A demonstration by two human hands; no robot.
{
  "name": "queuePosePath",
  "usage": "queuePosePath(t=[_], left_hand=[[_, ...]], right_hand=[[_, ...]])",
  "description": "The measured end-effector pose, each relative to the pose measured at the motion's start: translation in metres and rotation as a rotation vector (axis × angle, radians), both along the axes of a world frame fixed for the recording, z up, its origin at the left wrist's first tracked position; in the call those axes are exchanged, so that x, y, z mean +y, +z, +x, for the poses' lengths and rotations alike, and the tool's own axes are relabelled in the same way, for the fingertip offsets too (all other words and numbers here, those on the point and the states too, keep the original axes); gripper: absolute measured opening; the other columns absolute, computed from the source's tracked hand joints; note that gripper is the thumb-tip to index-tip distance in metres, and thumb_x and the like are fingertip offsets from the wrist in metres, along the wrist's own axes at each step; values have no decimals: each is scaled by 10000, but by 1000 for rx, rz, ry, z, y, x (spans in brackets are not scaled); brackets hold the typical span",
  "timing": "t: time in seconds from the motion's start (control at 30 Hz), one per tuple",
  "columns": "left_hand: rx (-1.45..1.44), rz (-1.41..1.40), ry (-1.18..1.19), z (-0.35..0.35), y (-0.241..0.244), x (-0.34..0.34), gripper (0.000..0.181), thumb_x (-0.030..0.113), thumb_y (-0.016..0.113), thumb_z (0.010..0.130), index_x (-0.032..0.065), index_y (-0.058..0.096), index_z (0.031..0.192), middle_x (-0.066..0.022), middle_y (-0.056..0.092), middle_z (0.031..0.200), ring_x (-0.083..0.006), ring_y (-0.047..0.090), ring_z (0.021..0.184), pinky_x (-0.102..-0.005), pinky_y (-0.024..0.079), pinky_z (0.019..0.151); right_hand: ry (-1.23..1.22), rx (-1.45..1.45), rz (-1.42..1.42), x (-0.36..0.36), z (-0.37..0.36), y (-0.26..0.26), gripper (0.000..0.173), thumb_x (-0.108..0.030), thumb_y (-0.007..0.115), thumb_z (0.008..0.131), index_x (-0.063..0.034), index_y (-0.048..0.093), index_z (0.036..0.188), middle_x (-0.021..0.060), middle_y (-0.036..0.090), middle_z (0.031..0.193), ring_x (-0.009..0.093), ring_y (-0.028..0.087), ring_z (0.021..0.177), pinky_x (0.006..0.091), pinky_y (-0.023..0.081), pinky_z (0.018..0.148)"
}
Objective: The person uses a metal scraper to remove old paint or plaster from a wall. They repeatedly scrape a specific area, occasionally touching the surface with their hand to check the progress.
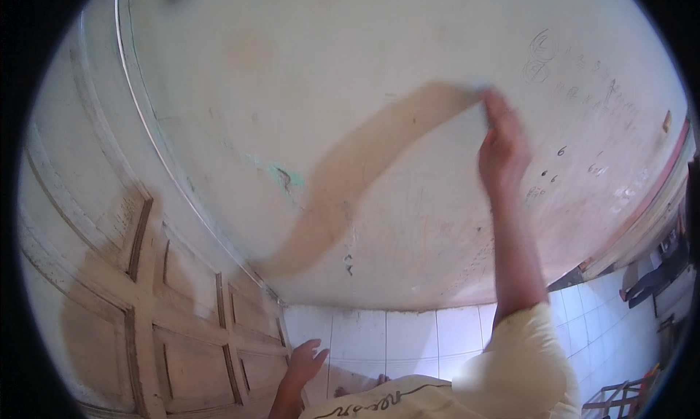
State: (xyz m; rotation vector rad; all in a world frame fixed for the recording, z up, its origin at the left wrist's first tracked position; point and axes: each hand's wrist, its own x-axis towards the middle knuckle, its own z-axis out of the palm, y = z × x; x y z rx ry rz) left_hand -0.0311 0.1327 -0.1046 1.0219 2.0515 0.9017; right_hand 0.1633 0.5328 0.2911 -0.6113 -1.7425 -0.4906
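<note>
My right hand [506, 146] is raised to a pale painted wall [404, 211], fingers extended along its surface. A small bluish-white bit shows at the fingertips, but motion blur hides what it is and whether the hand grips it. Pencil or pen marks, circles and digits cover the wall to the right of this hand. Left of it, a chipped patch [283, 177] shows green under-paint around a dark hole. Low down, my left hand [309, 361] hangs with its fingers apart and nothing in it, close to a panelled wooden door [188, 331].
White floor tiles [358, 331] meet the wall's foot, and bare toes [383, 379] show below me. At the far right, a person's leg [659, 277] extends over the floor. A slatted rack [618, 397] stands at the lower right. A thin pale cable or strip [150, 121] runs down the corner.
</note>
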Motion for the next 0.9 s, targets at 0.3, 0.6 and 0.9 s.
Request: queuePosePath(t=[0.3, 0.6, 0.9], left_hand=[[242, 460, 175, -43, -24, 106, 482, 251, 702, 958, -63, 577, 1301, -281, 600, 1323, -416, 571, 1248, -444, 446, 1080], [-929, 510, 645, -74, 16, 286, 906, 715, 326, 1010, 95, 132, 1642, -91, 143, 1716, -289, 150, 1569, -438, 86, 1259], [-1135, 734, 434, -17, 11, 367, 918, 686, 453, 985, 98, 167, 1629, -96, 142, 1700, -301, 157, 1558, -535, 112, 1253]], right_hand=[[74, -561, -373, -15, -38, -316, 583, -150, 660, 820, -14, 579, 1381, 280, 477, 1438, 465, 440, 1390, 580, 318, 1183], [165, -650, -1349, -115, 27, -505, 365, -70, 550, 880, -140, 735, 1188, 179, 718, 1140, 348, 677, 1085, 460, 541, 927], [-78, -949, -1801, -229, 187, -582, 383, -91, 553, 871, -184, 744, 1190, 147, 736, 1130, 349, 691, 1072, 454, 540, 956]])
